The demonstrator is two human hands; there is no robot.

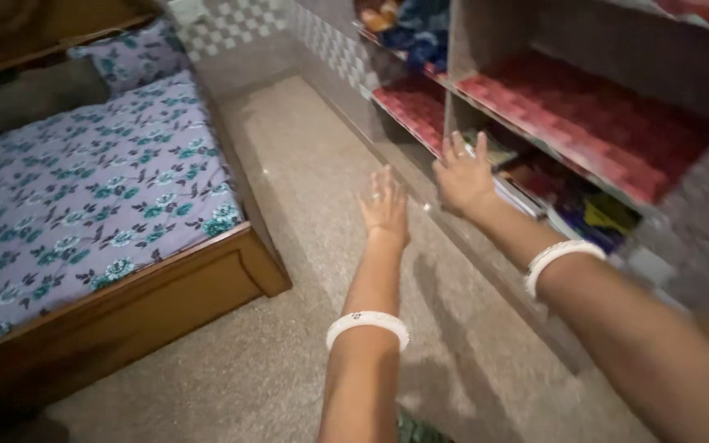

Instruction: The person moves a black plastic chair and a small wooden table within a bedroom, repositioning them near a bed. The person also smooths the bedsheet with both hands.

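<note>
Stacked books (527, 193) lying flat, low shelf compartment, under red-lined shelf (584, 123).

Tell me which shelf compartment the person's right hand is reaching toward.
The right hand reaches toward the lowest compartment, the one crowded with books and colourful packets; the red-lined shelf above lies bare, and the left hand hovers over the floor.

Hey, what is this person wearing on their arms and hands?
Both forearms are bare, with no sleeves in view. Each wrist carries a white bangle, one on the left and one on the right. The left hand wears a ring on one finger.
</note>
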